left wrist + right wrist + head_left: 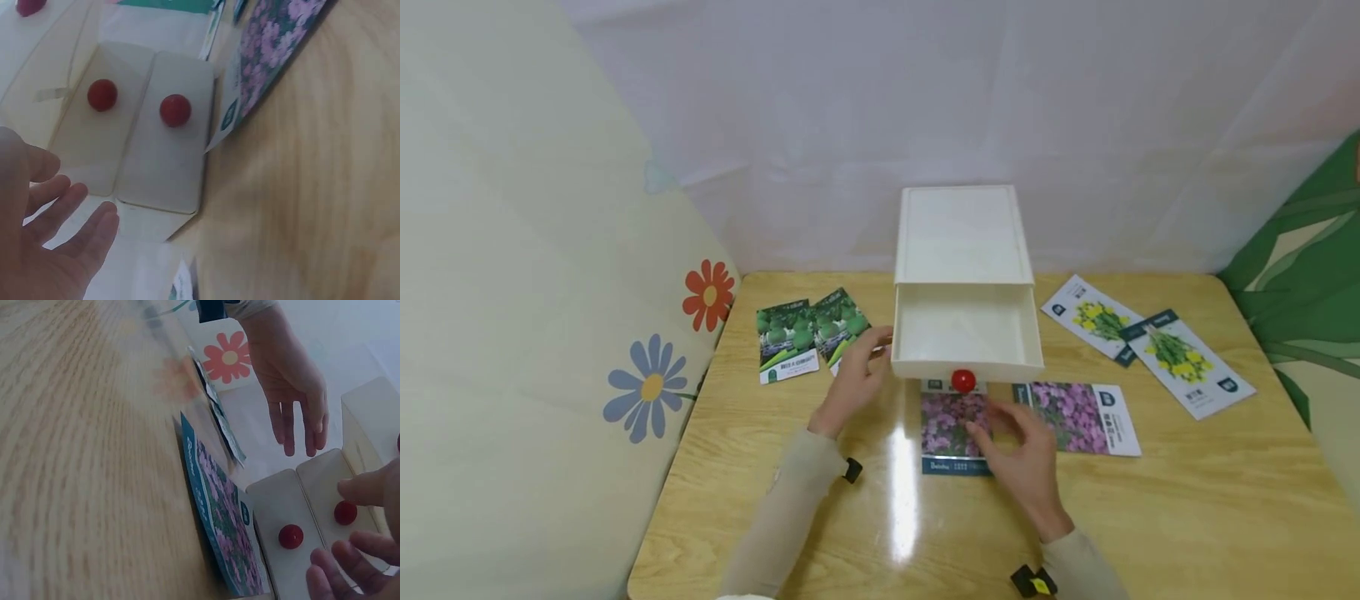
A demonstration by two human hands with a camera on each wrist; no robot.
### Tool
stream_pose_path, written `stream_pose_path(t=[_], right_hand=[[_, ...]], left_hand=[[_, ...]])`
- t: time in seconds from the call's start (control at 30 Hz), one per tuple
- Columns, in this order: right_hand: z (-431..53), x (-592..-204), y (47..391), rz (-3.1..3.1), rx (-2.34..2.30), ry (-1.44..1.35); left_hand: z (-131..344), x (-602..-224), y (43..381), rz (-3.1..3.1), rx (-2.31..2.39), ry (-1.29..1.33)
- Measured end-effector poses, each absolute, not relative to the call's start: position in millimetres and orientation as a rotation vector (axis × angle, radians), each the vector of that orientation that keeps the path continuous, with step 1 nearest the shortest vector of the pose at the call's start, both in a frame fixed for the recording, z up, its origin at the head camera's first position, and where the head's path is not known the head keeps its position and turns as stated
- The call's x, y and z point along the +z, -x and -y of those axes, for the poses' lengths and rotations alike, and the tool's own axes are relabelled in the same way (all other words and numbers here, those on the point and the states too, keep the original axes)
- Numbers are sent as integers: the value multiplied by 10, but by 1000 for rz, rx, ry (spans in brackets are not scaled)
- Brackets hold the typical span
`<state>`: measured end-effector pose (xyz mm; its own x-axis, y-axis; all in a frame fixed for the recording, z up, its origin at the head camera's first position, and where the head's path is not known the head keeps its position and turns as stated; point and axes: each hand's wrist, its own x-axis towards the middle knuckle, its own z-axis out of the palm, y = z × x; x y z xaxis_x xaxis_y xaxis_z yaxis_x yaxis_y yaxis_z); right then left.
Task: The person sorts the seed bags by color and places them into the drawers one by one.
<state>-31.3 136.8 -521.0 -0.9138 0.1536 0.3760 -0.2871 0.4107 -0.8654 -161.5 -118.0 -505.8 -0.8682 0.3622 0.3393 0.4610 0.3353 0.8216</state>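
Drawer [925,370] at the top of the white box [958,233] stands pulled out toward the person, its red knob [963,381] overlapping the far end of the purple-flower packet [951,425] in the head view. The left hand [856,375] is beside the drawer's left wall, fingers loose and holding nothing; the right hand [1018,450] hangs before the box, its fingers parted and apparently gripping nothing either. Handling the drawer seems the step in hand. To do it well, steady the box with the left hand, press squarely near the knob (an off-centre push could bind it), and keep the right fingers off the lower knobs [290,537] and the packet on the tabletop [760,517].
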Motion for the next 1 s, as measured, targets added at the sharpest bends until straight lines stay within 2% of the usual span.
stream_pose_path(t=[0.3,0.67,1.0], right_hand=[[-1415,-5324,243,2491,1406,4],[-1434,-5399,241,2628,1328,6],[-1419,-5438,213,2685,1235,-14]], left_hand=[[1096,-5246,1466,2652,-1652,778],[915,-4996,1340,2595,-1879,953],[796,-5117,1376,2578,-1755,930]])
